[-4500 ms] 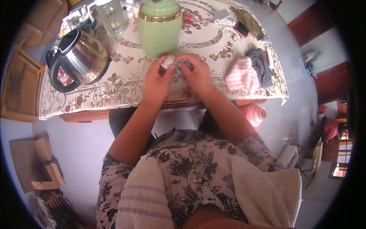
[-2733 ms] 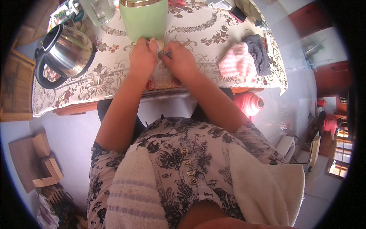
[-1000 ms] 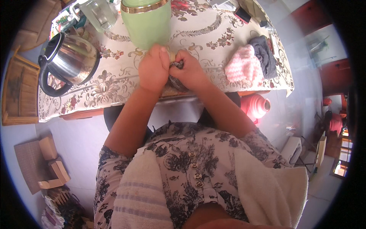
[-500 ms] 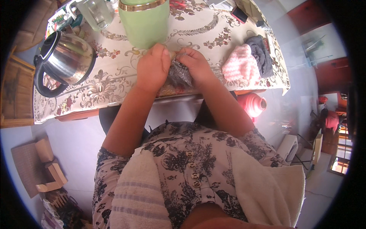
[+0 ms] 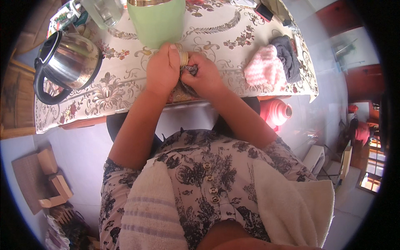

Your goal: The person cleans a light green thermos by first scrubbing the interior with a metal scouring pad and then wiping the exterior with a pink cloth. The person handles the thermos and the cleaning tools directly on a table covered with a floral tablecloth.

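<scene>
Both hands are together over the near edge of the patterned tablecloth (image 5: 125, 93). My left hand (image 5: 163, 68) is curled around a small pale-yellow object with a rounded, ringed edge (image 5: 183, 57); its kind cannot be made out. In my right hand (image 5: 205, 76) a dark grey speckled cloth (image 5: 189, 86) is bunched up, its fingers closed and pressed against the yellow object. Part of the cloth hangs below the fingers. Just beyond the hands stands a light green canister (image 5: 157, 25) with a gold-coloured band.
At the left is a steel kettle (image 5: 73, 60) with a black handle, near a clear glass pitcher (image 5: 102, 14). A pink-and-white knitted cloth (image 5: 266, 68) and a dark grey cloth (image 5: 287, 58) lie at the right. Below the table's right edge stands a pink flask (image 5: 277, 112).
My right hand has gathered the grey cloth into its grip, and less of it hangs out. More of the yellow object now shows between the hands. Both hands have shifted slightly.
</scene>
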`<state>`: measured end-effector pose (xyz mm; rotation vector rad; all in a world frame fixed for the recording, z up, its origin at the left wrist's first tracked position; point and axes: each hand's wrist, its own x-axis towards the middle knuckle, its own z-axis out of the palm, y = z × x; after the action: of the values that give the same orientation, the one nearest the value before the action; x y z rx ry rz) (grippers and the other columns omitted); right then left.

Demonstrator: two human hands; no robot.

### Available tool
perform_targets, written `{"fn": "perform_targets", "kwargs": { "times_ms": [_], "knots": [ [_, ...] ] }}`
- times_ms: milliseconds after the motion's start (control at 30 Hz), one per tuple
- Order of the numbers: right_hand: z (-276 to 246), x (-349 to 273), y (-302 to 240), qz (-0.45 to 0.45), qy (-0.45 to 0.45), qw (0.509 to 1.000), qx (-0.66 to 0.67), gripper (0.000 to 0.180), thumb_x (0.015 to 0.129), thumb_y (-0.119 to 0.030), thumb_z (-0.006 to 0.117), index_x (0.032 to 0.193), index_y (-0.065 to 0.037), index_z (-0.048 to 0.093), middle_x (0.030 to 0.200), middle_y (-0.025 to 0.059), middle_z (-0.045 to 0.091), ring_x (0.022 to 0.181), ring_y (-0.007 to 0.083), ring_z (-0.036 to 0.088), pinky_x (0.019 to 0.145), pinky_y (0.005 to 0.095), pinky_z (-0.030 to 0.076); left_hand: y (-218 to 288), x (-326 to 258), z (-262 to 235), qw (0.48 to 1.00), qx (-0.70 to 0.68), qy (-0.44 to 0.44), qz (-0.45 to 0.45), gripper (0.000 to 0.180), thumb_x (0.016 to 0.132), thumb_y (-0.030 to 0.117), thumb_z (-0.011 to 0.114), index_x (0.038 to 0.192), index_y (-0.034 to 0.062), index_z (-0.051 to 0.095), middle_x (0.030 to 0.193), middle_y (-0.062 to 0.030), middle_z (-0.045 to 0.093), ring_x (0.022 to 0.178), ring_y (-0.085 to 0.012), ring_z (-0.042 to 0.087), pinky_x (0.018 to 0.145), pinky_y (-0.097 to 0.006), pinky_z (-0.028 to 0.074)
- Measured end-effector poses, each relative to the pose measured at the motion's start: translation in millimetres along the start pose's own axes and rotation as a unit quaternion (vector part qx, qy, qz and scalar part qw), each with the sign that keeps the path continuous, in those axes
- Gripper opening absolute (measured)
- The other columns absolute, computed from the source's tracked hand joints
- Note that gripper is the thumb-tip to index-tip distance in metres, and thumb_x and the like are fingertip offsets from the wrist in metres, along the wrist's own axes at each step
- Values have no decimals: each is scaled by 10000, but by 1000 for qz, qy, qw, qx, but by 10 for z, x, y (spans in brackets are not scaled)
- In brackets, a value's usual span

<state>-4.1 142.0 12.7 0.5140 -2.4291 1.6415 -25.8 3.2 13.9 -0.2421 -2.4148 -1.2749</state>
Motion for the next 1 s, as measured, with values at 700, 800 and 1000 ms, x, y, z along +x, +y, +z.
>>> {"fn": "perform_targets", "kwargs": {
  "times_ms": [700,800,1000],
  "knots": [
    [-62,29,74,-57,-27,998,-13,257,694,-21,637,943,-33,575,990,142,591,938,317,546,789,375,471,-63,6,-14,999,-14,-32,-14,327,975,322,395,1034,25,519,766,-266,594,758,-467,571,661,-520,442],
    [-2,0,-3,-89,5,995,-53,263,685,-7,625,944,-30,583,999,134,592,919,345,549,798,377,473,-125,30,-33,996,-65,-50,-38,339,982,320,369,1037,24,524,796,-276,595,784,-473,567,693,-520,438],
    [-122,36,46,-18,-34,995,89,149,721,-34,659,856,-5,602,989,113,642,825,221,601,772,305,476,-90,13,-62,995,-46,-81,-16,305,972,295,370,1023,39,527,807,-258,606,787,-456,575,703,-517,439]
  ]
}}
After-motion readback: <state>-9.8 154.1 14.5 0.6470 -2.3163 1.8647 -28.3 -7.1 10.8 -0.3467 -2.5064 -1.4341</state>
